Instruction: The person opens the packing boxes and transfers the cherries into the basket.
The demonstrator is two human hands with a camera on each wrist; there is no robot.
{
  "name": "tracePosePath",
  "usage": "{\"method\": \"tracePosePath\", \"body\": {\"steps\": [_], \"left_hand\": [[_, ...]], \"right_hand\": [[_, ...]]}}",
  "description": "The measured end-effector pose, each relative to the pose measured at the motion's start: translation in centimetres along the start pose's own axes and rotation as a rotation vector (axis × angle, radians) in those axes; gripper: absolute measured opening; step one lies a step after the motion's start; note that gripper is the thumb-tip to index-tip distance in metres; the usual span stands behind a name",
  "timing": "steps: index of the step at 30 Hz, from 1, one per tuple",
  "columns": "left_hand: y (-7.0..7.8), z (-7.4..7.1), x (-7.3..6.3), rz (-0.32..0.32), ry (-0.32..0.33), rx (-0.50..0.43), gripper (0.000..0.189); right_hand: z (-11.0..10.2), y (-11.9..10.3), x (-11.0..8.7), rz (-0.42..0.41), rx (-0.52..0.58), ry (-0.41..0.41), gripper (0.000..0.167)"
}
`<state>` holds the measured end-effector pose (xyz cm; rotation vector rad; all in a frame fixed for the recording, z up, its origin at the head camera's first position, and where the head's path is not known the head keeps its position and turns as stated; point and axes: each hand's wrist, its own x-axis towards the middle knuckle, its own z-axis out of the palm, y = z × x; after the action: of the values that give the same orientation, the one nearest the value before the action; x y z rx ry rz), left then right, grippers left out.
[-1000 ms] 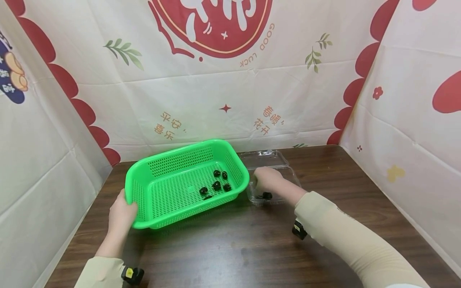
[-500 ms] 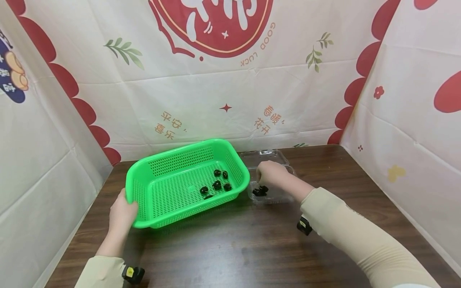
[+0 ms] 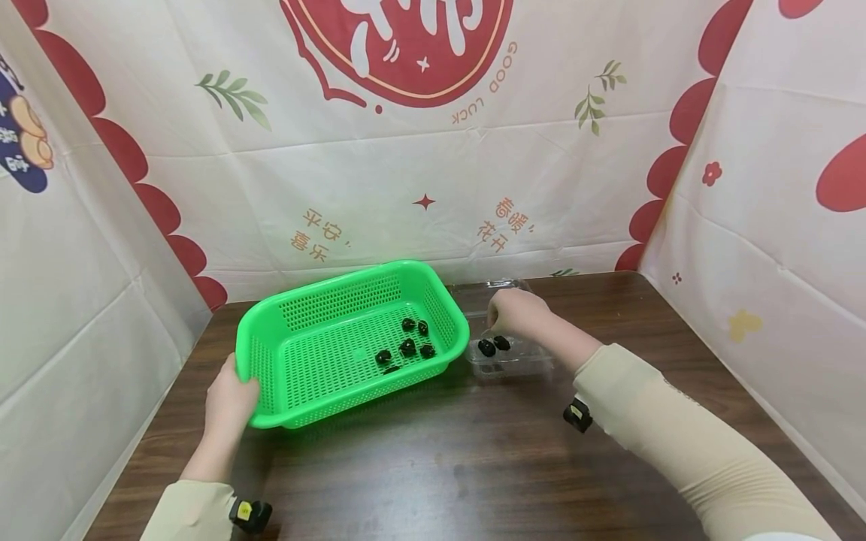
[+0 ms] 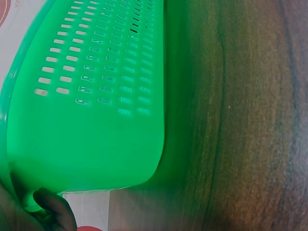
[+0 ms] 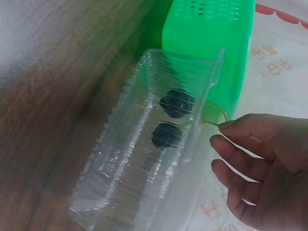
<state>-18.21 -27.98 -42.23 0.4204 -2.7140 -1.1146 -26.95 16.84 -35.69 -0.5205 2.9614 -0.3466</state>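
My left hand (image 3: 230, 398) grips the left end of a green perforated basket (image 3: 271, 319), its thumb over the rim. Several dark cherries (image 3: 407, 347) lie in the basket's right part. Just right of it, my right hand (image 3: 519, 314) is over a clear plastic box (image 3: 514, 366). In the right wrist view, the thumb and forefinger of the right hand (image 5: 260, 163) pinch thin yellow-green stems (image 5: 225, 111). Two dark cherries (image 5: 177, 103) on these stems show through the clear box wall (image 5: 120, 144). Whether they touch the box floor, I cannot tell.
The box's clear lid (image 3: 473, 294) lies open behind it, near the back edge of the brown wooden table (image 3: 433, 466). Printed white cloth (image 3: 379, 173) hangs behind and at both sides.
My right hand has moved up and slightly right, and the two cherries have shifted back with it in the box. The left hand and basket have stayed put.
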Motion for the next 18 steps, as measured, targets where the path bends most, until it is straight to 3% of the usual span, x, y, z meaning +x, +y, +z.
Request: {"method": "tracePosePath", "body": {"steps": [18], "left_hand": [[0.0, 0.0, 0.1, -0.01, -0.017, -0.013, 0.051]], "right_hand": [[-2.8, -0.4, -0.1, -0.02, 0.004, 0.078, 0.01]]}}
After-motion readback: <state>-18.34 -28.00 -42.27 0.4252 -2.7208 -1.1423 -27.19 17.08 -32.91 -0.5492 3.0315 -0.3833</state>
